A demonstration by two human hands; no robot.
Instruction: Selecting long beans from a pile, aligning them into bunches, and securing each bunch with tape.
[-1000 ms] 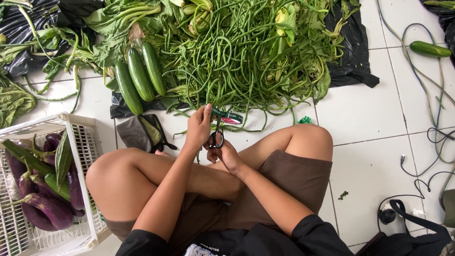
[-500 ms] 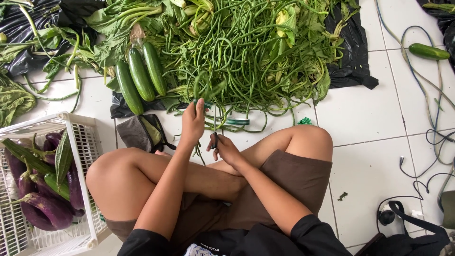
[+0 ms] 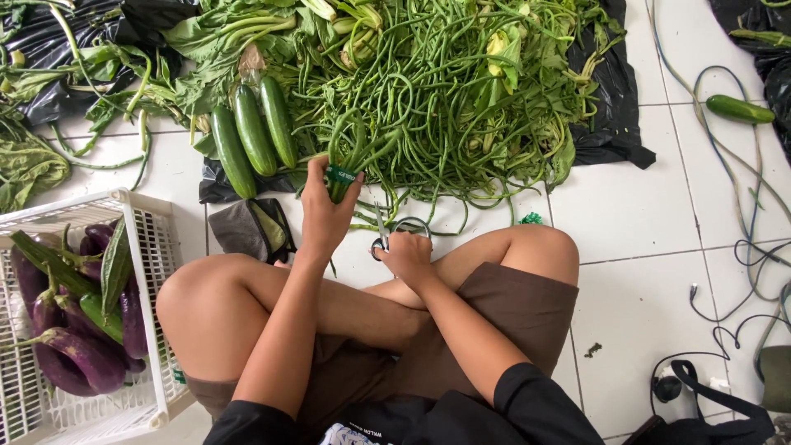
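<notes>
Forward, left hand (image 3: 324, 210) grips bean bundle (image 3: 350, 156).

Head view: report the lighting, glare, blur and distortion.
Head view: soft, even daylight, faint shadows only under the legs; mild sheen on the black plastic sheet; left hand gripping the long bean bundle and right hand on scissors look sharp; slight wide-angle bending at edges.

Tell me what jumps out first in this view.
A big heap of long beans sprawls across the floor ahead, three cucumbers at its left edge. The left hand grips a banded bean bundle; the right hand holds scissors. Eggplants fill a white crate at left.
</notes>
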